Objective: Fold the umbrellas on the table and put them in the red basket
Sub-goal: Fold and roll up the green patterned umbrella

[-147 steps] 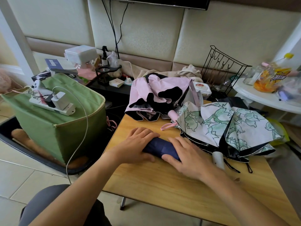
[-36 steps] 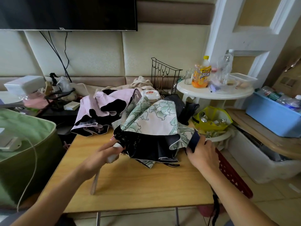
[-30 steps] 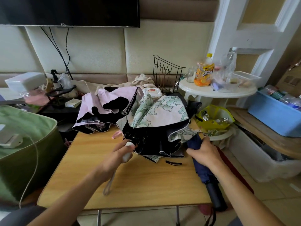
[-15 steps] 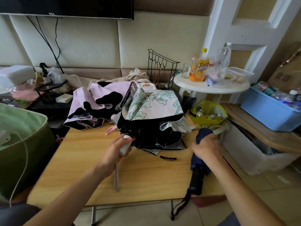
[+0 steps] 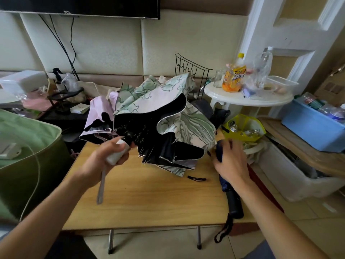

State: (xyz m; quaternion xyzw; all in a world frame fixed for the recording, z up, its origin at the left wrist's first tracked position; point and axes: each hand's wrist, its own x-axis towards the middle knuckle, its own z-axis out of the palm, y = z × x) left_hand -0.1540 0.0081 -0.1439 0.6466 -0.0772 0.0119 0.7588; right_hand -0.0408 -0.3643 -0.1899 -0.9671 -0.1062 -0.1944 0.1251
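My left hand (image 5: 104,159) grips the white handle (image 5: 118,155) of the green-patterned umbrella (image 5: 158,101) and holds it lifted over the wooden table (image 5: 158,199). Its canopy is loose and half open, showing the black lining. A pink umbrella (image 5: 97,113) lies unfolded behind it. My right hand (image 5: 231,161) rests with spread fingers on the top of the folded navy umbrella (image 5: 225,184). That umbrella stands past the table's right edge, black handle down. A sliver of the red basket (image 5: 265,189) shows beside my right forearm.
A green fabric bag (image 5: 28,146) stands left of the table. At the right are a white round table (image 5: 248,98) with bottles, a yellow bag (image 5: 242,126), a blue bin (image 5: 313,128) and a white crate. A black wire rack (image 5: 192,66) stands behind.
My left hand has raised the green-patterned umbrella by its handle. My right hand has carried the navy umbrella off the table's right edge, lowered it handle down, and loosened its fingers.
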